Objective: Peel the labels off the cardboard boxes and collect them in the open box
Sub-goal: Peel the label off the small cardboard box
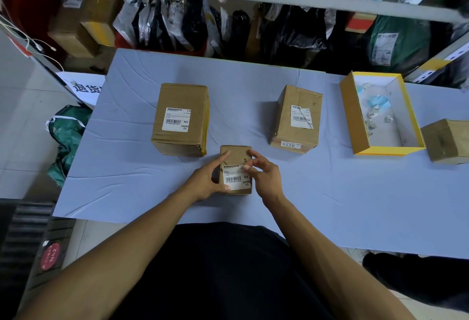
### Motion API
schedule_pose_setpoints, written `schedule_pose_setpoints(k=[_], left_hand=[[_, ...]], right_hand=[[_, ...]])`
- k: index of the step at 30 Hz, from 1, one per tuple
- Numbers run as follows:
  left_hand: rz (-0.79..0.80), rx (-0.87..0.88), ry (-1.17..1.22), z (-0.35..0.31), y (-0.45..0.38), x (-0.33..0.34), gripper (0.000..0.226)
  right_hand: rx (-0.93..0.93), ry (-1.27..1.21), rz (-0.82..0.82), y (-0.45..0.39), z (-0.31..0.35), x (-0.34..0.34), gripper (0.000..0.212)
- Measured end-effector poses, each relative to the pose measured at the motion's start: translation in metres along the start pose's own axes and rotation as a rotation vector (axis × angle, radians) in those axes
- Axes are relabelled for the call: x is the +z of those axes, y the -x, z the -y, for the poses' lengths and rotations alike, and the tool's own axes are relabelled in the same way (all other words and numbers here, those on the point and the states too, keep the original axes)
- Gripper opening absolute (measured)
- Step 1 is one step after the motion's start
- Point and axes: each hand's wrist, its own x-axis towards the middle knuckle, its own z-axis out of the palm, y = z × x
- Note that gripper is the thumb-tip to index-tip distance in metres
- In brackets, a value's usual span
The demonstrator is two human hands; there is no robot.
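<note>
A small cardboard box [236, 153] stands near the table's front, with a white barcode label [236, 177] on the side facing me. My left hand [206, 180] grips the box's left side. My right hand [265, 176] has thumb and forefinger pinched at the label's upper right corner. A larger box [180, 139] with a flat label [177, 119] stands behind to the left. Another box [295, 119] at centre right carries a partly torn label [301, 116]. The open yellow box [351, 114] at the right holds crumpled label scraps [375, 114].
A bare cardboard box [446, 141] sits at the right edge. The table [127, 180] has a wrinkled blue-grey cover. Shelving with black and grey parcel bags [177, 23] runs behind it. A green sack [67, 139] lies on the floor at the left.
</note>
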Motion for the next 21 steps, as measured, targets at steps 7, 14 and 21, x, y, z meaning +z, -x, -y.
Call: schedule_pose_setpoints(k=[7, 14, 21], left_hand=[[0.001, 0.000, 0.014, 0.0000, 0.0001, 0.0002, 0.101], [-0.001, -0.004, 0.042, 0.0018, -0.0009, 0.0002, 0.100], [0.006, -0.002, 0.025, 0.0021, -0.0009, -0.0004, 0.100]], right_hand=[[0.000, -0.001, -0.001, -0.0018, -0.0024, 0.0000, 0.012], [0.027, -0.028, 0.005, -0.0003, 0.0009, 0.0007, 0.013], [0.035, -0.042, 0.005, 0.0006, 0.0026, 0.0008, 0.011]])
